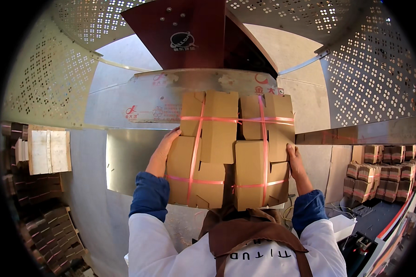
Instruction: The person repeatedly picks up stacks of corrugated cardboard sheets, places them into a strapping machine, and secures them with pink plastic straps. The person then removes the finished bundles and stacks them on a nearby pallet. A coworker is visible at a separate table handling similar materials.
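Two bundles of folded brown cardboard boxes stand side by side in front of me, the left bundle [217,147] and the right bundle [253,157]. Pink straps run lengthwise and crosswise around each. My left hand [165,147] presses against the outer side of the left bundle, its fingertips at the edge. On the opposite side, my right hand [296,160] grips the right bundle's outer edge. Both bundles are squeezed together between my hands, close to my apron [249,231]. The fingers under and behind the cardboard are partly hidden.
A metal table [134,154] lies beyond and left of the bundles, with a dark red machine housing [175,27] behind it. Perforated metal panels [374,69] curve around above. Strapped box bundles stand stacked at the right [374,173] and left [51,231].
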A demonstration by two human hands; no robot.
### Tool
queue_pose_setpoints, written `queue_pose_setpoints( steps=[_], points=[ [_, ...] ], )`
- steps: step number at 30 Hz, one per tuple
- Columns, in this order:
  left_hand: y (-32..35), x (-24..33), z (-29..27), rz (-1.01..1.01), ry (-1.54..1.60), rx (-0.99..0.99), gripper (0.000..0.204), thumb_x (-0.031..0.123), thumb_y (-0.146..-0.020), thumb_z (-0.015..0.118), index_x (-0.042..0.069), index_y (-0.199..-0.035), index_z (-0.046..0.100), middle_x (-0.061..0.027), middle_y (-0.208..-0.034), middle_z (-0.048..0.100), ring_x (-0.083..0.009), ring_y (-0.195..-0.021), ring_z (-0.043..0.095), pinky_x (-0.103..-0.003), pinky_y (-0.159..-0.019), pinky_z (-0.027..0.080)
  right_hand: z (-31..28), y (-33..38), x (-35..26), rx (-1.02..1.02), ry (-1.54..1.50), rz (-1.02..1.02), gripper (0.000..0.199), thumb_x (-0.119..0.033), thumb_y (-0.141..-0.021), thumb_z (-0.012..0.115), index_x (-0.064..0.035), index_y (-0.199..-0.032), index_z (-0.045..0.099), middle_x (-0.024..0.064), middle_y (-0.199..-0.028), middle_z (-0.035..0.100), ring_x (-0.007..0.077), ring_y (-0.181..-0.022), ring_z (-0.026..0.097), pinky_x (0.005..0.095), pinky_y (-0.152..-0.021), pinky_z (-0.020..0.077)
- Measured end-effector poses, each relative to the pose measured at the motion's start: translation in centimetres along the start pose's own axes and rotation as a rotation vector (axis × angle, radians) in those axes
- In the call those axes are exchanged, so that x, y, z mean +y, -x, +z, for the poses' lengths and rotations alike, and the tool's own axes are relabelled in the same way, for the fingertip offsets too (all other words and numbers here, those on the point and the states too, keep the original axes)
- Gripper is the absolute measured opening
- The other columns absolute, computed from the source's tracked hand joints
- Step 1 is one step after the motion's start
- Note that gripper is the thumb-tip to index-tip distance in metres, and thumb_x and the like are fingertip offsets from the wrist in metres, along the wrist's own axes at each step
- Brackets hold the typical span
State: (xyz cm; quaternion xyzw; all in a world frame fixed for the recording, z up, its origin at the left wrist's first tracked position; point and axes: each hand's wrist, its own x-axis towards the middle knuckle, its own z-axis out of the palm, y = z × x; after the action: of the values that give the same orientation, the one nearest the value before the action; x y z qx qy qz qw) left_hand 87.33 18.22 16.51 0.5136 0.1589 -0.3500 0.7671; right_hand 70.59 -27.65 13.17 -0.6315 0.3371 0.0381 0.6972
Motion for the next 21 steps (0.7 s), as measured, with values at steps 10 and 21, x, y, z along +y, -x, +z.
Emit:
queue_pose_setpoints(
  steps=[10, 21],
  points=[
    [1.3, 1.4, 2.3, -0.046, -0.021, 0.117, 0.044, 0.026, -0.092, 0.055, 0.003, -0.129, 0.053, -0.0095, -0.117, 0.062, -0.0195, -0.102, 0.062, -0.032, -0.085, 0.051, -0.3, -1.5, 1.7, -0.009, 0.041, -0.002, 0.072, -0.048, -0.089, 0.063, 0.0069, -0.128, 0.04, 0.0164, -0.121, 0.054, 0.021, -0.108, 0.054, 0.0313, -0.094, 0.0433],
    [1.9, 1.5, 4.5, -0.045, -0.087, 0.269, 0.041, 0.026, -0.091, 0.057, 0.007, -0.128, 0.055, -0.0066, -0.116, 0.063, -0.0179, -0.1, 0.061, -0.033, -0.085, 0.049, -0.2, -0.7, 0.8, -0.03, 0.117, -0.068, 0.062, -0.041, -0.092, 0.061, 0.0058, -0.127, 0.042, 0.0164, -0.121, 0.055, 0.0205, -0.11, 0.052, 0.031, -0.097, 0.0398]
  ],
)
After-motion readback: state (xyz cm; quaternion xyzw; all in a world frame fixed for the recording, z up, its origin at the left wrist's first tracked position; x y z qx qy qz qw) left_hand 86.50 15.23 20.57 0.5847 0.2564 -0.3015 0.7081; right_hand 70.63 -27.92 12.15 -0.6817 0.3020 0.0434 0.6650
